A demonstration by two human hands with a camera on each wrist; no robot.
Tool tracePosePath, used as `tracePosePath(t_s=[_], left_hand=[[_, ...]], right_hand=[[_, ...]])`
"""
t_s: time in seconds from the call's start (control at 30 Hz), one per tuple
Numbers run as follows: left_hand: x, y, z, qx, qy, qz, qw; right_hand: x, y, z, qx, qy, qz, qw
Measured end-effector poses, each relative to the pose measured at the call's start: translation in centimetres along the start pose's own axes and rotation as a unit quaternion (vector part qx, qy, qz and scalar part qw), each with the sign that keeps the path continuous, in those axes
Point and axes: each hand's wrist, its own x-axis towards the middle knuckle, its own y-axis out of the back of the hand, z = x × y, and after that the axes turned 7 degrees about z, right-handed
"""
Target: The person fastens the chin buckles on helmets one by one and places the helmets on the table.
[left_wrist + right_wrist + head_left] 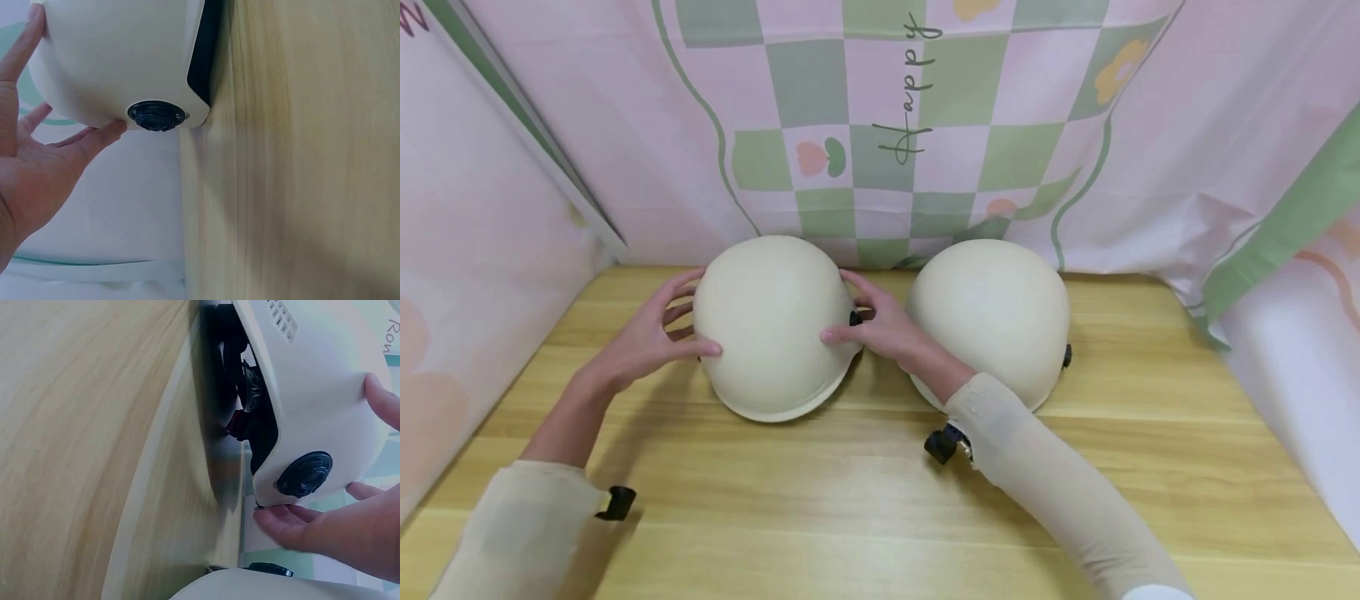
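A cream helmet (pixel 771 325) stands dome up at the back left of the table, held from both sides. My left hand (pixel 651 337) grips its left side, thumb on the front of the shell and fingers spread further back. On the opposite side my right hand (pixel 883 325) holds it, with some fingertips by the lower edge in the right wrist view. Each wrist view shows a round black knob (pixel 156 116) on the helmet's side. Under the rim, dark straps and a red buckle (pixel 237 424) show, and that part of the rim stands off the tabletop.
A second cream helmet (pixel 992 308) sits to the right, partly behind my right forearm (pixel 1000 425). The wooden table (pixel 820 517) meets a patterned curtain (pixel 880 92) at the back, with more cloth on both sides.
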Motion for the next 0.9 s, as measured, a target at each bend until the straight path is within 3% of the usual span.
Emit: tracePosePath(t_s=[0.9], left_hand=[[1.01, -0.14, -0.3, 0.0, -0.009, 0.011, 0.9999]], right_hand=[[1.03, -0.84, 0.18, 0.031, -0.041, 0.017, 0.9985]])
